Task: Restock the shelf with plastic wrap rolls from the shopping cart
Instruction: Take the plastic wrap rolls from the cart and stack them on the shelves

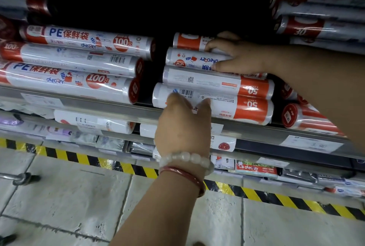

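Rolls stacked on the shelf (pixel 83 101)

I see four plastic wrap rolls (pixel 217 85) piled centre, bag rolls (pixel 75 62) stacked to their left, more rolls (pixel 308 119) right, lower shelves (pixel 276 158) beneath.

"What sort of place was it?"

"A shop, a supermarket aisle. Tiered shelves (pixel 118 107) held stacked retail rolls (pixel 79 79) in printed red-and-white wrappers with barcodes, many alike, and more packaged goods (pixel 256 168) sat on the lower tiers."

"Anything else?"

"Price labels (pixel 310 144) were fixed along the shelf rails. Yellow-and-black hazard tape (pixel 110 163) ran along the floor (pixel 69 196) under the shelving, and a cart wheel (pixel 24 178) stood on the pale tiles."
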